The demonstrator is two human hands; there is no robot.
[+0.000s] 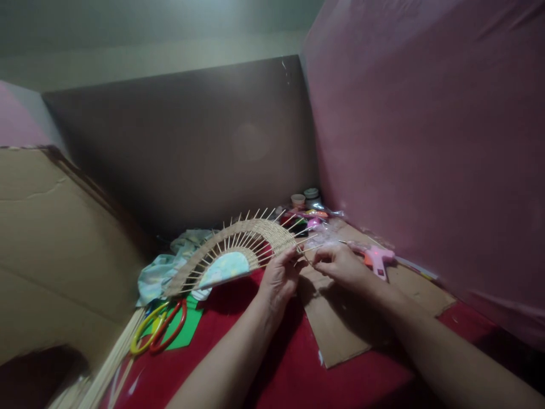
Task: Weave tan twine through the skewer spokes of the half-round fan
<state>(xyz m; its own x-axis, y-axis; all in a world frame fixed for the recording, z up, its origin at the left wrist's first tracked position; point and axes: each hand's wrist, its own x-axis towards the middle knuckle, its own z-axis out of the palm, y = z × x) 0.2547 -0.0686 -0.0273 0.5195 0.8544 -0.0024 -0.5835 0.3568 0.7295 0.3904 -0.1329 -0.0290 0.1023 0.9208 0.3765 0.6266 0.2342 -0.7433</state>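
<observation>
A half-round woven piece (238, 241) of thin wooden sticks and tan cord stands tilted on the red cloth (238, 363); stick ends fan out past its rim. My left hand (279, 278) pinches the piece at its right end. Close beside it, my right hand (338, 264) has its fingers closed on a thin strand or stick at the same end; which one I cannot tell. A pale blue-green disc (225, 268) sits at the centre of the piece.
A pink glue gun (377, 258) lies on a cardboard sheet (340, 329) right of my hands. Red and yellow scissors (159, 328) lie on green paper at left. Small jars (304, 199) stand in the far corner. Cardboard panel at left, pink wall at right.
</observation>
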